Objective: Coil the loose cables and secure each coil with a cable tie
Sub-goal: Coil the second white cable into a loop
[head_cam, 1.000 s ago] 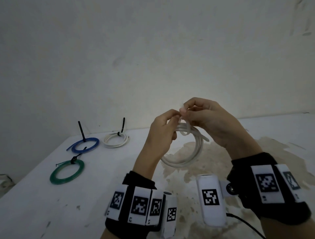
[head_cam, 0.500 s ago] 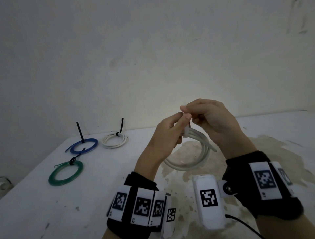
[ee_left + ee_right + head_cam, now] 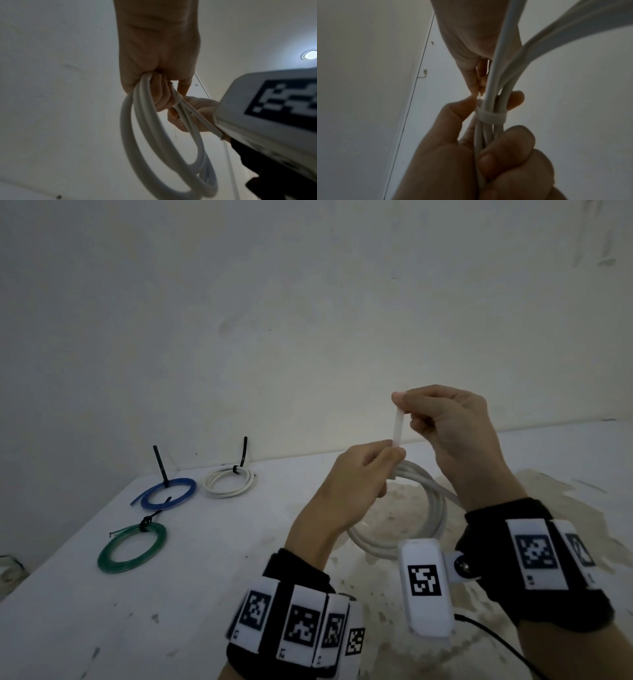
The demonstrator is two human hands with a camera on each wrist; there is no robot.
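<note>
White table [image 3: 102, 628], coil [image 3: 435, 508] under left fingers [image 3: 387, 455]

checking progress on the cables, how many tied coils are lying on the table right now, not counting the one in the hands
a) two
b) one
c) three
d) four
c: the blue coil, the small white coil and the green coil each lie on the table with a black tie round them.

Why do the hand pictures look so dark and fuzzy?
Both wrist views look up toward a pale ceiling, so the left hand and right hand show as dim shapes against it; a ceiling lamp glares in the left wrist view. The white cable coil smears there. The head view is dim but sharper.
</note>
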